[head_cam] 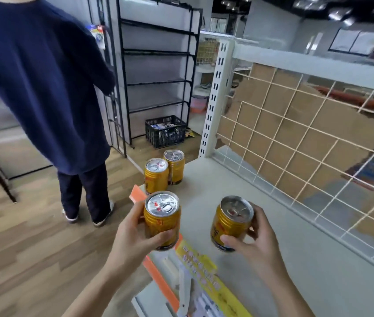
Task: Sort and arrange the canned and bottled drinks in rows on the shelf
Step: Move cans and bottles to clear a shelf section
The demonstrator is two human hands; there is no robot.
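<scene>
My left hand (pixel 135 234) grips a gold drink can (pixel 162 216) upright over the front left edge of the white shelf (pixel 261 248). My right hand (pixel 256 239) grips a second gold can (pixel 229 223), tilted slightly, just above the shelf surface further right. Two more gold cans stand on the shelf's far left end: the nearer can (pixel 155 176) and the farther can (pixel 174 167), side by side and touching.
A wire grid back panel (pixel 295 145) with cardboard behind it bounds the shelf. A person in dark blue (pixel 44 88) stands on the wooden floor to the left. A black crate (pixel 165 131) sits below an empty black rack (pixel 156 65). An orange and yellow price strip (pixel 195 264) edges the shelf front.
</scene>
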